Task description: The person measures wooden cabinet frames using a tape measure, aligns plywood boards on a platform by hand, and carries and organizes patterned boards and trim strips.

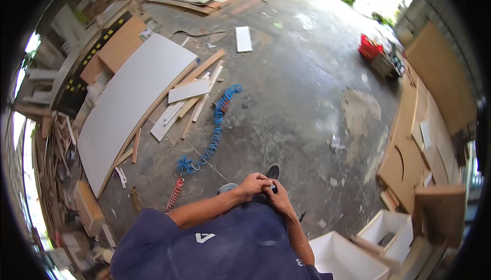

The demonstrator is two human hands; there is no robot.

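Note:
Both hands meet in front of my waist, close to the dark blue shirt (pixel 225 244). My left hand (pixel 254 185) has its fingers bent and pressed together at the fingertips of the other hand. My right hand (pixel 278 198) is curled around a small dark and silvery object (pixel 273 188), partly hidden by the fingers. What the object is cannot be made out. A dark shoe (pixel 273 171) shows on the floor just beyond the hands.
A coiled blue hose (pixel 215 137) and a red hose (pixel 175 195) lie on the floor ahead. A large white panel (pixel 138 96) and wood strips are at left. White open boxes (pixel 342 259) stand at lower right, brown panels (pixel 399 167) at right.

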